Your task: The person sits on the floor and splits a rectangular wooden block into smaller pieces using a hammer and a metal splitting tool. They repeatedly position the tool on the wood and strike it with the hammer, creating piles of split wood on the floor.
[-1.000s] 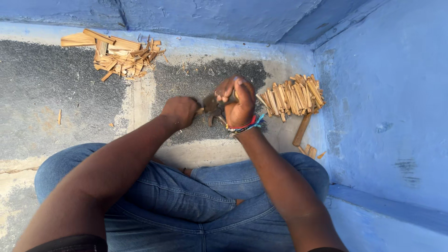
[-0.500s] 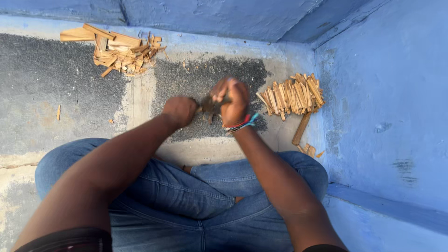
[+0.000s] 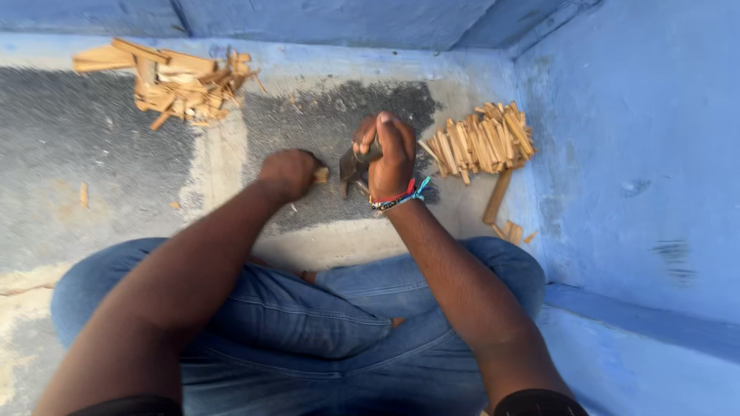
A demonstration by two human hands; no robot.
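Nearest the camera, creased blue denim jeans (image 3: 308, 323) covered the person's folded legs, seated on a rough concrete floor (image 3: 100, 177) with grey gritty patches and pale worn bands. Both bare forearms reached forward over the knees. The left hand (image 3: 289, 173) was clenched around a small pale piece of wood (image 3: 321, 176), whose squared end showed just past the knuckles, low against the floor. Just beside it, the right hand (image 3: 389, 154) gripped the handle of a dark metal blade tool (image 3: 352, 166), its head close to the wood; a beaded, many-coloured bracelet (image 3: 397, 198) circled that wrist. To the right, near a smooth blue-painted wall (image 3: 640, 154), lay a neat heap of thin split sticks (image 3: 482, 142), with one longer strip (image 3: 498, 196) beneath it. Farthest off, at the upper left, sat a looser pile of rough wood offcuts (image 3: 173, 81).
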